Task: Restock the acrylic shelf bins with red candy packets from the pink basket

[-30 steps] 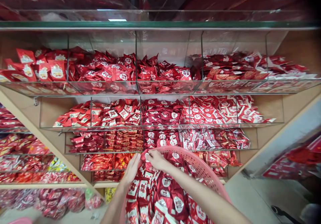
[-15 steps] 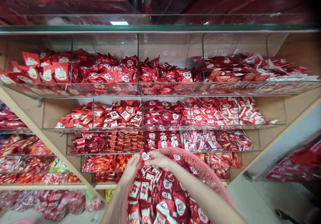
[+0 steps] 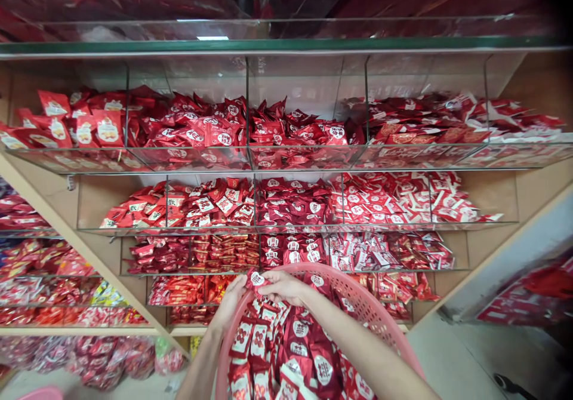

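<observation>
A pink plastic basket (image 3: 358, 300) heaped with red candy packets (image 3: 295, 346) sits low in the middle of the head view. My left hand (image 3: 230, 305) grips the basket's far rim, its fingers curled over the edge. My right hand (image 3: 283, 286) reaches across the heap and pinches one small red packet (image 3: 256, 279) at the far rim, just in front of the shelves. Both forearms come up from the bottom edge.
Tiered clear acrylic bins (image 3: 250, 149) full of red packets fill a wooden shelf unit (image 3: 523, 221) ahead. More shelves of packets stand at the left (image 3: 40, 268). Bagged sweets (image 3: 102, 358) lie on the floor at lower left. Grey floor shows at lower right.
My right hand has drawn a red packet out of the heap and lifted it slightly toward the basket's far rim. My left hand stays on the rim.
</observation>
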{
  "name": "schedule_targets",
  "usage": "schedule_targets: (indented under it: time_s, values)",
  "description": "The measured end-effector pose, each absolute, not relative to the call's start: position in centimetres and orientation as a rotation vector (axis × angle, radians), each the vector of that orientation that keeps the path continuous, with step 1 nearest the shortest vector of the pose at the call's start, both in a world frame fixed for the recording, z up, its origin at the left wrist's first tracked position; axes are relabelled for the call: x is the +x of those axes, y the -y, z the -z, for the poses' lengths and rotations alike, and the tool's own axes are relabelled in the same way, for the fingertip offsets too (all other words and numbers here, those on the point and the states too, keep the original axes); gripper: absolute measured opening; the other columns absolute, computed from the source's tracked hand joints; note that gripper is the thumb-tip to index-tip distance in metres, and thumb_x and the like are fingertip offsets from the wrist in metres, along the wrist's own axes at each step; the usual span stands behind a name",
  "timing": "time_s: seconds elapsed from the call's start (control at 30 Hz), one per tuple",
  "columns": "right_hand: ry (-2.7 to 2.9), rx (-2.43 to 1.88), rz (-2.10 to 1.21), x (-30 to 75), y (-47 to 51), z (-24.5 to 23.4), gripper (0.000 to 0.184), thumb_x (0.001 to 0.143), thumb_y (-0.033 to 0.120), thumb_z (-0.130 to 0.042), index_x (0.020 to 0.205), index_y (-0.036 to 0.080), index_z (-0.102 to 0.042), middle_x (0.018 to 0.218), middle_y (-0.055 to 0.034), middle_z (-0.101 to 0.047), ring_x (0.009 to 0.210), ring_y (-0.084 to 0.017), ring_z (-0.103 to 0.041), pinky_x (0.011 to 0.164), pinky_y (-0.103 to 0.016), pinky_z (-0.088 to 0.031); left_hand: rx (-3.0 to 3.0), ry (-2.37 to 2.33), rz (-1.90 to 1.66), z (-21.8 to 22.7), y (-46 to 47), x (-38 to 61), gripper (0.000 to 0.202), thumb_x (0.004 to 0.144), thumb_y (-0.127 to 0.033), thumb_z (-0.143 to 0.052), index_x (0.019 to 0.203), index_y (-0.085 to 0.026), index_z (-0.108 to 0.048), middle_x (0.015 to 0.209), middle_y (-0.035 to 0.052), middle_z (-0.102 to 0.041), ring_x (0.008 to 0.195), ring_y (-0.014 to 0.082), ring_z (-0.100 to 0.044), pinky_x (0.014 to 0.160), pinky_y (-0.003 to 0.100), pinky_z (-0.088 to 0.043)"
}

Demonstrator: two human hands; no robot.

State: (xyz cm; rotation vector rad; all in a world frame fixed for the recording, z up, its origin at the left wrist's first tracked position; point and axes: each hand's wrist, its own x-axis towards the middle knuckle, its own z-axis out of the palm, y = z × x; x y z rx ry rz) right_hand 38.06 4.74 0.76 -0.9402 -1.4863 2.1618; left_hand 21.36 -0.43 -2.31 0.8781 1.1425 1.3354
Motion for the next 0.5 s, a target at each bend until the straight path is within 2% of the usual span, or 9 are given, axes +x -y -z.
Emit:
schedule_targets:
  time_s: [0.13, 0.3, 0.5]
  values:
    - [1.408, -1.004, -2.147, 38.4, -5.0, -1.0, 0.023, 0.070, 0.031, -0.070, 0.079, 0.014, -0.057, 0.057, 0.0036, -0.059, 0.049, -0.005, -0.056, 0.045, -0.012, -0.040, 0.878, -1.108, -1.342, 2.4, 0.3, 21.5, 0.033, 0.069, -0.046, -0.065, 0.082, -0.015, -0.060, 0.090, 0.0061, -0.068, 0.089, 0.0205, -0.063, 0.085, 0.031, -0.045]
    - [1.431, -1.095, -2.005, 41.0, -4.0, -3.1, 0.018, 0.073, 0.029, -0.066, 0.077, 0.014, -0.058, 0.056, 0.0044, -0.059, 0.044, -0.004, -0.054, 0.039, -0.012, -0.037, 0.882, -1.016, -1.238, 2.4, 0.6, 21.5, 0.036, 0.081, -0.048, -0.051, 0.094, -0.015, -0.059, 0.090, 0.0074, -0.068, 0.087, 0.0214, -0.064, 0.082, 0.034, -0.046]
    - [1.694, -1.262, -1.881, 47.0, -0.4, -4.5, 0.025, 0.075, 0.040, -0.061, 0.070, 0.016, -0.058, 0.047, 0.0032, -0.057, 0.040, -0.007, -0.051, 0.038, -0.016, -0.036, 0.994, -1.101, -1.265, 1.9, 0.8, 21.4, 0.036, 0.080, -0.048, -0.050, 0.079, -0.014, -0.060, 0.089, 0.0066, -0.066, 0.085, 0.0194, -0.062, 0.082, 0.031, -0.046]
